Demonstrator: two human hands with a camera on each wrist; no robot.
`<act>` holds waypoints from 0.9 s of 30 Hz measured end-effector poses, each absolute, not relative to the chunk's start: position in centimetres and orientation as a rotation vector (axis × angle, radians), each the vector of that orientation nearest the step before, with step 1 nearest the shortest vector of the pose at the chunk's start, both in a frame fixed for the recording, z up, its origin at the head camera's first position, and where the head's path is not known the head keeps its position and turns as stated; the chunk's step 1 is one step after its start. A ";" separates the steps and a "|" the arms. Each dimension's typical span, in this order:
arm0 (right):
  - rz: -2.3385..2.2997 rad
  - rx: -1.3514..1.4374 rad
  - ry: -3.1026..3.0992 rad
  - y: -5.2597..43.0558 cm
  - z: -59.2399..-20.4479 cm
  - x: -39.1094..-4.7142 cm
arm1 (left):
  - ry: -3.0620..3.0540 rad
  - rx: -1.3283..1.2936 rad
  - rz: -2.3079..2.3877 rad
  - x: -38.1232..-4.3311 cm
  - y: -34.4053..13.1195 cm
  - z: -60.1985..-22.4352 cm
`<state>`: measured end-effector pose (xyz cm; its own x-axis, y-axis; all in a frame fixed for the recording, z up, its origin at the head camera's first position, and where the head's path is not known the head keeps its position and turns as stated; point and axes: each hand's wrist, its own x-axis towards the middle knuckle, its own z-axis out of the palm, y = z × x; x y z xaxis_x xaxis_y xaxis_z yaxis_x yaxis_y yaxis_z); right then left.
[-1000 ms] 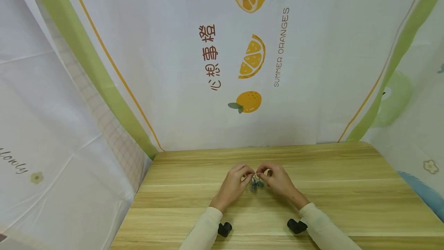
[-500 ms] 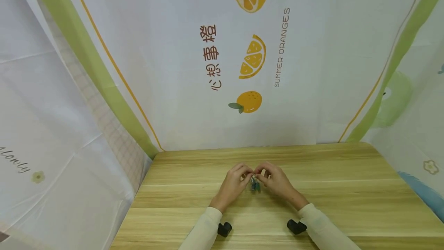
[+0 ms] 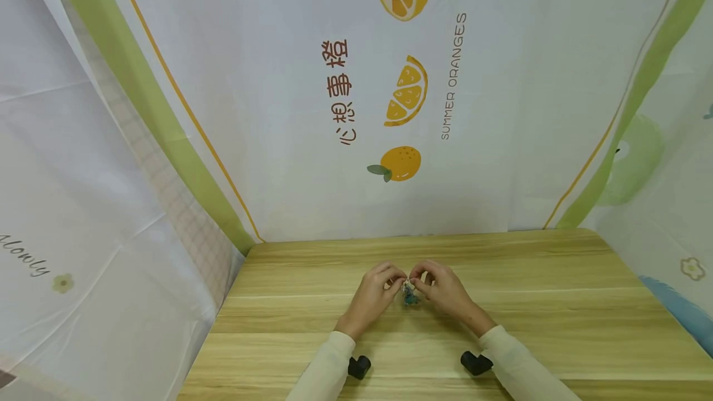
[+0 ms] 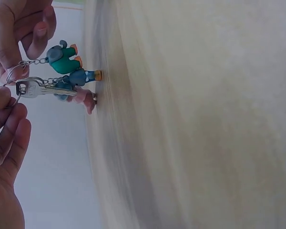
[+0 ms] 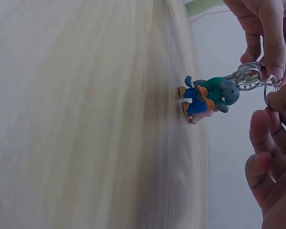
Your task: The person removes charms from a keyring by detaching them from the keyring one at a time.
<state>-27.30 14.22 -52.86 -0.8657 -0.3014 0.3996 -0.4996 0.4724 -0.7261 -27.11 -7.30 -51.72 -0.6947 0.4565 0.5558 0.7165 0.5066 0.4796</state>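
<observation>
Above the wooden table, both hands hold a bunch of keys and figurine charms between their fingertips. My left hand (image 3: pixel 372 294) pinches a metal ring at the top of the bunch. On the other side my right hand (image 3: pixel 442 291) pinches a key ring (image 5: pixel 266 95) between thumb and finger. A silver key (image 4: pixel 32 88) hangs among small rings and chains. Below dangle a green-and-grey elephant figurine (image 4: pixel 63 60), a blue figurine (image 4: pixel 77 77) and a pink figurine (image 4: pixel 87 98), partly overlapping. Fingertips hide parts of the rings, so I cannot tell how they are linked.
The wooden table (image 3: pixel 301 314) spreads under the hands. A white cloth with orange prints (image 3: pixel 278 159) hangs behind its far edge, and more cloth hangs at both sides. Black pieces (image 3: pixel 359 367) sit by both wrists.
My right hand has shifted slightly left, towards my left hand. The dangling charms, spread apart a second ago, now hang closer together beneath the fingertips. Both hands keep their hold.
</observation>
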 end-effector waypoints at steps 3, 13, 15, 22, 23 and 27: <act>1.356 0.643 -2.537 14.1 -52.7 -27.4 | -2.391 -0.969 -1.014 -27.1 -7.3 -51.7; 1.381 0.625 -2.586 14.1 -52.6 -27.4 | -2.400 -0.967 -1.023 -27.0 -7.4 -51.7; 1.370 0.645 -2.575 14.1 -52.6 -27.4 | -2.404 -0.966 -1.031 -27.1 -7.4 -51.7; 1.270 0.752 -2.508 13.9 -52.4 -27.5 | -2.393 -0.966 -1.053 -27.1 -7.5 -51.9; 1.259 0.762 -2.501 13.9 -52.4 -27.5 | -2.393 -0.968 -1.053 -27.1 -7.5 -51.9; 1.242 0.763 -2.499 13.9 -52.3 -27.4 | -2.386 -0.982 -1.047 -27.0 -7.5 -52.0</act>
<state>-27.39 13.87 -52.32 -0.8322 -0.3429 0.4358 -0.5544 0.4998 -0.6654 -27.04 -7.51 -51.97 -0.6961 0.4542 0.5560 0.7167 0.4849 0.5011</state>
